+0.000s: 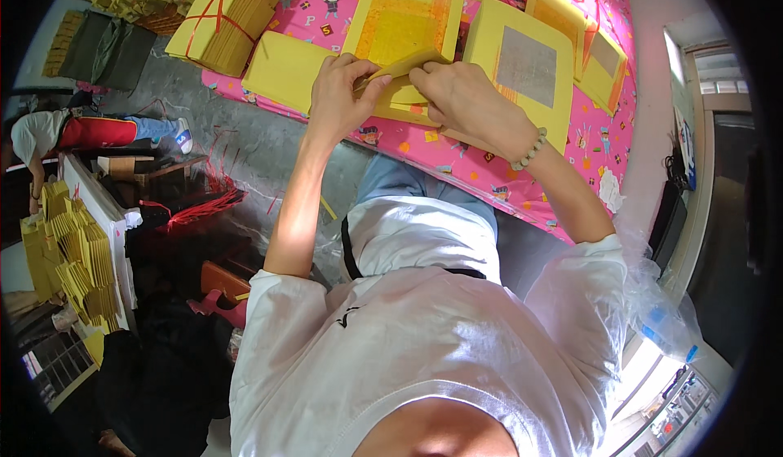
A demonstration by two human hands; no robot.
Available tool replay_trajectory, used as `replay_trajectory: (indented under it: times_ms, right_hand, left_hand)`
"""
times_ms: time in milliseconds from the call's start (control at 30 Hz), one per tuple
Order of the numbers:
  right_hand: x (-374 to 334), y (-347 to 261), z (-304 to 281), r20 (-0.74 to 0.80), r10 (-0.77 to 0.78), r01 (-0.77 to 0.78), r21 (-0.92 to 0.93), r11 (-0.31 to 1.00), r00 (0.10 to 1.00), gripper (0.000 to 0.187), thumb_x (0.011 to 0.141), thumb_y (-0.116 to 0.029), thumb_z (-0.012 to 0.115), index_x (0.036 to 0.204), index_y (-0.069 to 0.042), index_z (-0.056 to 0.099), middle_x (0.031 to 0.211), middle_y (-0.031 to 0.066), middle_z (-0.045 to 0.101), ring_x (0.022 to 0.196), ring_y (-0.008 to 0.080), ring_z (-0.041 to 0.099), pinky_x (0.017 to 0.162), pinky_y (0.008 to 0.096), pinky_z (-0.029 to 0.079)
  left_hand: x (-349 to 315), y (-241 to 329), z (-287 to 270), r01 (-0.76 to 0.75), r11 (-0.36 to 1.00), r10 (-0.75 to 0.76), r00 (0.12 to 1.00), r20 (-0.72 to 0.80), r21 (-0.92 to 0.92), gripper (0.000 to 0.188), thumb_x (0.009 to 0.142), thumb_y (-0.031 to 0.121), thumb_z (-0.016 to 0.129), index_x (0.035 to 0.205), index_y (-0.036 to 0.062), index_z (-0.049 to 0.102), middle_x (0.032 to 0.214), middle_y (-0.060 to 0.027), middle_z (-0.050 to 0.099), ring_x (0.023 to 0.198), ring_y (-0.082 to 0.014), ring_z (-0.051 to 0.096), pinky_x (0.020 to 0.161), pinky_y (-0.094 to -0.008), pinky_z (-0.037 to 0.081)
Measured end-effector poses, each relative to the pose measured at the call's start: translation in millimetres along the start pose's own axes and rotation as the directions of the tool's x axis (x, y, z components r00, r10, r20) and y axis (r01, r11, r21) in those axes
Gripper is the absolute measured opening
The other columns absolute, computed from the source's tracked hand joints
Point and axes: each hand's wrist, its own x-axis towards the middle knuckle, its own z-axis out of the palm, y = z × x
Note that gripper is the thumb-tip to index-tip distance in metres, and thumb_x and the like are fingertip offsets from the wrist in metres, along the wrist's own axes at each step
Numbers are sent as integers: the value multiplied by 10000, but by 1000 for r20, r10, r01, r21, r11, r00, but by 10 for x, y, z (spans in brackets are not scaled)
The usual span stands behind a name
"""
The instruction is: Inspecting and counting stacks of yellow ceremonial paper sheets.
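Note:
My left hand (346, 90) pinches the near left edge of a yellow paper sheet (405, 63), which is bent up and partly folded. The fingers of my right hand (466, 98), with a beaded bracelet at the wrist, are closed on the sheet's right side. Below and beyond it lies yellow paper with an orange-gold square (400, 21). Close to my right hand is a thick stack of yellow paper with a silver-grey square (526, 66). Beside my left hand sits a plain yellow paper pile (283, 67).
A pink patterned cloth (457, 159) covers the table. Yellow bundles tied with red string (232, 18) stand at the far left; more stacks (603, 70) lie at the right. Another person (90, 131) bends over folded yellow paper (77, 265) at the left. Red string (200, 208) litters the floor.

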Motion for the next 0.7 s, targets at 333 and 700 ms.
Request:
replay_trajectory:
  times_ms: [333, 700]
  right_hand:
    - [99, 2, -148, -188, 120, -96, 130, 987, 975, 113, 807, -137, 606, 869, -52, 563, 748, 109, 608, 710, 318, 618, 605, 413, 492]
    - [-117, 151, -148, -481, 542, -97, 679, 728, 689, 225, 845, -88, 617, 1062, -36, 591, 959, 124, 603, 853, 244, 626, 731, 321, 524]
  left_hand:
    - [20, 157, -35, -125, 980, 116, 991, 63, 154, 374, 703, 320, 788, 928, 51, 657, 831, -87, 591, 827, -304, 533, 730, -397, 450]
    - [229, 101, -12, -191, 981, 175, 853, -491, 19, 154, 833, 38, 628, 983, 15, 604, 855, -158, 611, 784, -362, 579, 682, -409, 465]
